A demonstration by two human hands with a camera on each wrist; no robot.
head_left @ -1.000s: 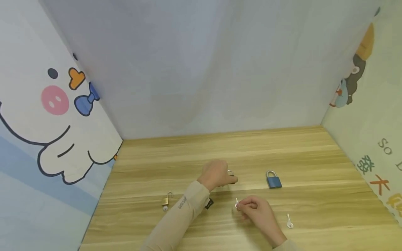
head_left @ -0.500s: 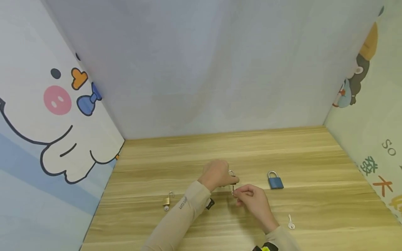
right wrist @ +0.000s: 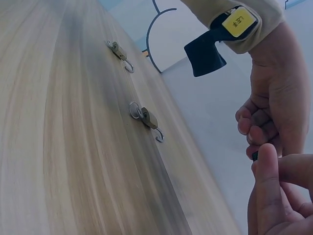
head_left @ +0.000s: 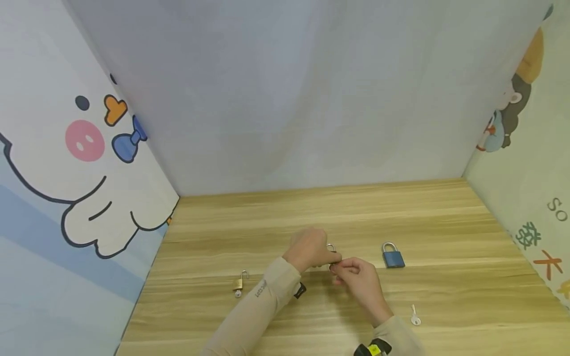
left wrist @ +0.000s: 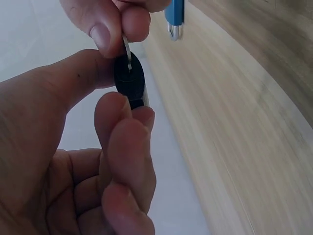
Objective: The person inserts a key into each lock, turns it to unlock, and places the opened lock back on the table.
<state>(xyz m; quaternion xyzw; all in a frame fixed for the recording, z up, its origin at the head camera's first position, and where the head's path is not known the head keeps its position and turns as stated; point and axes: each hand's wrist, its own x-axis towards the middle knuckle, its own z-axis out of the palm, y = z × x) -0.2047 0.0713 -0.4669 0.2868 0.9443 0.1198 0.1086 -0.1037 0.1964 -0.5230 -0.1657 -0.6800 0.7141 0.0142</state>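
Observation:
My left hand (head_left: 309, 248) holds a small black padlock (left wrist: 129, 81) between thumb and fingers; its shackle (head_left: 331, 246) points away from me in the head view. My right hand (head_left: 361, 282) pinches a flat key (left wrist: 127, 51) between thumb and forefinger. The key's blade meets the keyway slot in the padlock's end face. The two hands come together at the padlock, and in the right wrist view the fingers (right wrist: 267, 171) cover most of it.
Right of my hands lies a blue padlock (head_left: 393, 258), with a loose key (head_left: 415, 316) nearer me. At the left is a brass padlock (head_left: 238, 284) with its shackle open and a key in it. Another brass padlock (right wrist: 149, 117) shows in the right wrist view.
My right hand has moved up and left, bringing the key from the gap below up against the black padlock. The left hand has held the padlock nearly still.

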